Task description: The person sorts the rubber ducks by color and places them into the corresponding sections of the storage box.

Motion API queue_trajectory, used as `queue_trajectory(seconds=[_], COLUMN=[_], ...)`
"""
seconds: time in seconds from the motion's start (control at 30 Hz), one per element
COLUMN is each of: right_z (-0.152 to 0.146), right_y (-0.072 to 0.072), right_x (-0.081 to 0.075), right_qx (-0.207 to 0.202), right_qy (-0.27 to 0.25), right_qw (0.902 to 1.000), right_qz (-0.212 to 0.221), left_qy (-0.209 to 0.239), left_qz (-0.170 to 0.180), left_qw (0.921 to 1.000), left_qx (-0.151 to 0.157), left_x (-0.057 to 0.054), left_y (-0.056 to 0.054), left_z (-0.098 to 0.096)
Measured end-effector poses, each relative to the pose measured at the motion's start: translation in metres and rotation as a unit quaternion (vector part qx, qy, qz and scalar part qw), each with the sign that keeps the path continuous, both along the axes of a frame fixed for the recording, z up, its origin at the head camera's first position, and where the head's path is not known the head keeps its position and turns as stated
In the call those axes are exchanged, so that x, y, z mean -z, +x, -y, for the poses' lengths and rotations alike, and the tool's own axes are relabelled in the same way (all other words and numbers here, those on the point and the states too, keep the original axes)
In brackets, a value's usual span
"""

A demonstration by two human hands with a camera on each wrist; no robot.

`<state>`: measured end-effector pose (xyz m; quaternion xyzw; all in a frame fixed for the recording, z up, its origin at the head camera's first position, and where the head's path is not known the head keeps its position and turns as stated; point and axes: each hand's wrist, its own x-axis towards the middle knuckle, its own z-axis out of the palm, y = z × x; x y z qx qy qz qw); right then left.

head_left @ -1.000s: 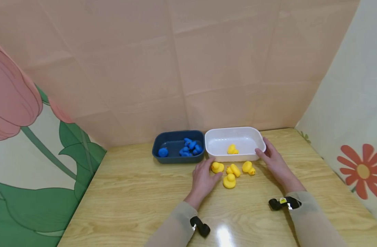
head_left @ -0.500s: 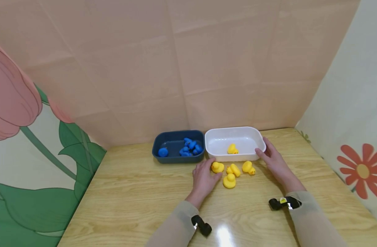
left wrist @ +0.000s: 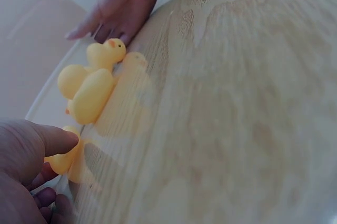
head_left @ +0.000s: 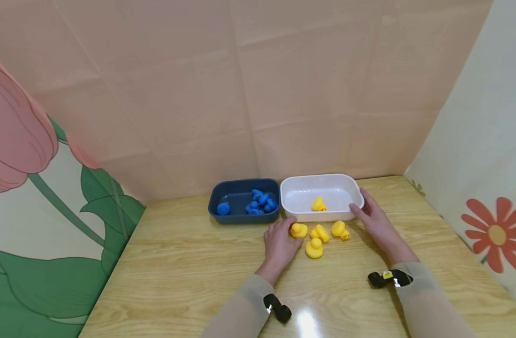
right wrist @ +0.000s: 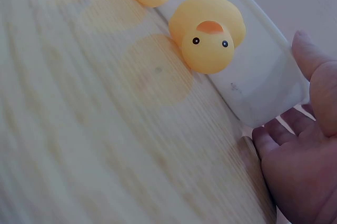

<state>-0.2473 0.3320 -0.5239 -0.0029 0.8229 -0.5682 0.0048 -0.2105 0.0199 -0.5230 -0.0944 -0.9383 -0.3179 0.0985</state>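
Grip, left: my left hand (head_left: 279, 241) lies on the worktop (head_left: 178, 267) with relaxed fingers; thumb and fingertips touch the leftmost yellow duck (head_left: 298, 230) but do not close around it.
Grip, right: my right hand (head_left: 376, 220) is flat and open, its fingers rest against the right end of the white tub (head_left: 289, 185); it holds nothing.
Ducks: four yellow ducks lie in a small group just before the white tub, near the back edge of the worktop; one more yellow duck (head_left: 318, 204) sits inside the tub.
Other tub: blue tub (head_left: 217, 190), touching the white one on its left, holds the blue ducks (head_left: 260, 202).
Change: almost nothing in the last second; both hands stay where they were, the leftmost duck shifted only slightly.
Meaning: I judge the pick-up of this duck is not started yet, four remain outside.
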Motion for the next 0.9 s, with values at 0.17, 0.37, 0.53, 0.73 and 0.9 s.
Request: queue_trajectory(seconds=[0.17,0.37,0.53,0.73,0.9], right_z=[0.0,0.0,-0.001,0.0,0.001], right_y=[0.001,0.0,0.0,0.001,0.002], right_x=[-0.001,0.0,0.001,0.0,-0.002], right_qx=[0.0,0.001,0.002,0.004,0.005], right_qy=[0.001,0.003,0.007,0.008,0.006], right_qw=[1.0,1.0,1.0,1.0,1.0], right_qz=[-0.002,-0.001,0.002,0.004,-0.001], left_qy=[-0.012,-0.021,-0.011,0.004,0.016], left_qz=[-0.001,0.001,0.009,0.012,0.007], left_qw=[0.9999,0.9998,0.9998,0.9998,0.9996], left_qx=[0.001,0.006,0.013,0.017,0.023], left_x=[0.002,0.001,-0.005,-0.016,-0.027], left_y=[-0.001,0.001,0.005,0.012,0.016], left_z=[-0.001,0.001,0.003,0.007,0.009])
